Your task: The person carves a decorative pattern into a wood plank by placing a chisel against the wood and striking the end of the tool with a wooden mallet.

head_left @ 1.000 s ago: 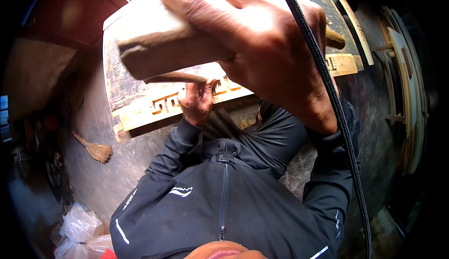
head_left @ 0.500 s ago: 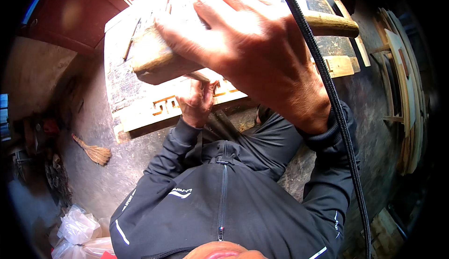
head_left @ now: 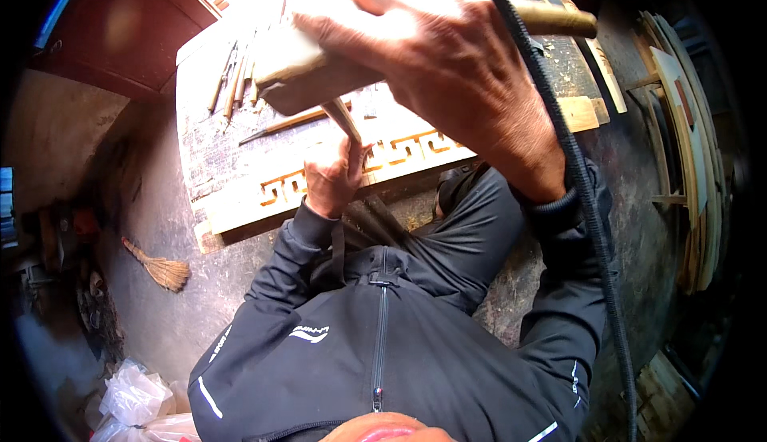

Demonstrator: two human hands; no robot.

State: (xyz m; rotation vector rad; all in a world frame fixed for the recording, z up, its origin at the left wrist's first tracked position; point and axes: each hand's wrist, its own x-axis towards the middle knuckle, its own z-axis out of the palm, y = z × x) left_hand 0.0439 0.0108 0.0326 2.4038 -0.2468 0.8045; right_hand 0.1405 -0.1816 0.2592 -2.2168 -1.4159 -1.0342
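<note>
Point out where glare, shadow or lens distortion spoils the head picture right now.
Head view: glare whites out the far side of the workbench and patches of the right hand; head view: the corners fall to black, and the boards at right look bowed, likely fisheye bending; head view: the left hand and carved strip are readable.

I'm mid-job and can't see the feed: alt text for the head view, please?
A person's right hand holds a wooden mallet over a chisel gripped in the left hand at a carved board; whether mallet and chisel touch is unclear. More slim tools lie on the bench, and a broom on the floor at left.
</note>
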